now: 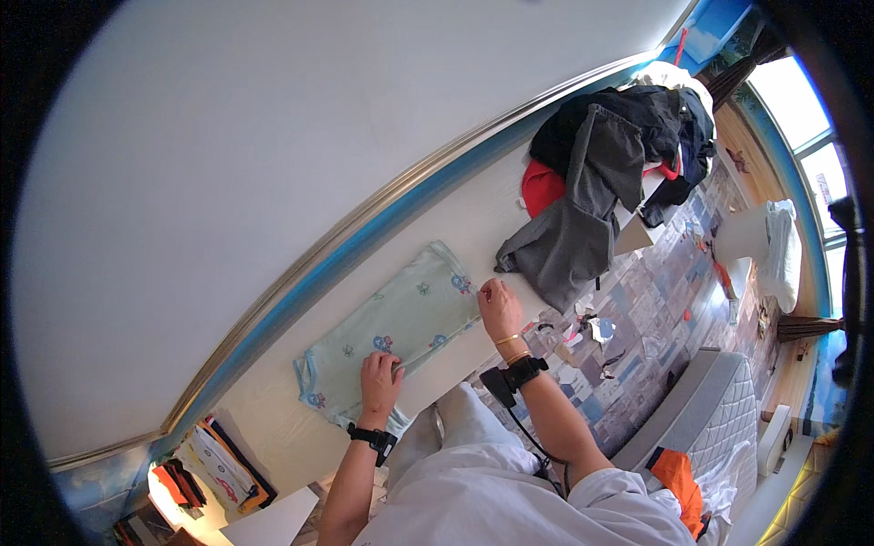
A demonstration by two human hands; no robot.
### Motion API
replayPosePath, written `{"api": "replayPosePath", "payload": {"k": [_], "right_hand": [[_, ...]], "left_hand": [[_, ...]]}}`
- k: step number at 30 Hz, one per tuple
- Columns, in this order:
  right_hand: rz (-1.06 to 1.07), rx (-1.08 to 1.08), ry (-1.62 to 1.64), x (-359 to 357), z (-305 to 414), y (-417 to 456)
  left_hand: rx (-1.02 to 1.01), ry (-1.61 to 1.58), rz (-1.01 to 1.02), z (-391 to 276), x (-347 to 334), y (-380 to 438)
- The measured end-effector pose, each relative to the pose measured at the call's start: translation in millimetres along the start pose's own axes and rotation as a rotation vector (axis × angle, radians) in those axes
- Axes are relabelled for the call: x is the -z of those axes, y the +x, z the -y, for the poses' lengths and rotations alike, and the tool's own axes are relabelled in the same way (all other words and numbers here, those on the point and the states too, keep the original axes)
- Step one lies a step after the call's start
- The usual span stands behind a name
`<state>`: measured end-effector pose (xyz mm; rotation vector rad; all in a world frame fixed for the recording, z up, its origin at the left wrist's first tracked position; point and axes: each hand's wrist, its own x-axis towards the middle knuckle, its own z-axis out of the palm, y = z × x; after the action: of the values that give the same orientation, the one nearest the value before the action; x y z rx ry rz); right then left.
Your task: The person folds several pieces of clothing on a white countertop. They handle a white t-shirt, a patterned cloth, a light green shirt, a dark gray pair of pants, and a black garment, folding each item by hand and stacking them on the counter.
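A pale green garment (406,310) with small blue and red printed figures and blue trim lies folded along a long cream-coloured surface (273,420) before me. My left hand (380,388) rests on its near side, with fingers curled on the cloth. A ridge of fabric runs from there towards my right hand (500,312). At the garment's right edge, the fingertips of that hand are pinched together on the cloth. What sits under the left fingers is mostly hidden. Both wrists carry black strapped devices.
A heap of clothes with dark grey trousers (580,205) and a red piece (542,188) lies further right. Folded clothes (218,464) stand at the left end. Scraps litter the patterned floor (635,300). A mattress (710,396) bears orange clothing (677,481). A wall (239,170) borders the surface.
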<state>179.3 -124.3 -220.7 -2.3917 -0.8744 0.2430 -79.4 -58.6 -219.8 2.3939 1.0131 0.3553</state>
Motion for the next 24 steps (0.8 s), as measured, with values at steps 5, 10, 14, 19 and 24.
{"api": "replayPosePath", "payload": {"k": [5, 10, 14, 19, 24], "right_hand": [[0.158, -0.093, -0.124, 5, -3, -9], [0.138, -0.024, -0.064, 10, 2, -8], [0.114, 0.05, 0.075, 16, 26, 3], [0.094, 0.102, 0.192, 33, 52, 15], [0.13, 0.077, 0.236, 27, 43, 17]], "left_hand": [[0.006, 0.03, 0.003, 1, -2, -5], [0.015, -0.022, -0.049, 1, -5, -6], [0.062, -0.185, -0.11, 8, -13, -6], [0.211, -0.351, -0.056, 17, -10, -2], [0.165, -0.321, -0.04, 16, -8, -2]]}}
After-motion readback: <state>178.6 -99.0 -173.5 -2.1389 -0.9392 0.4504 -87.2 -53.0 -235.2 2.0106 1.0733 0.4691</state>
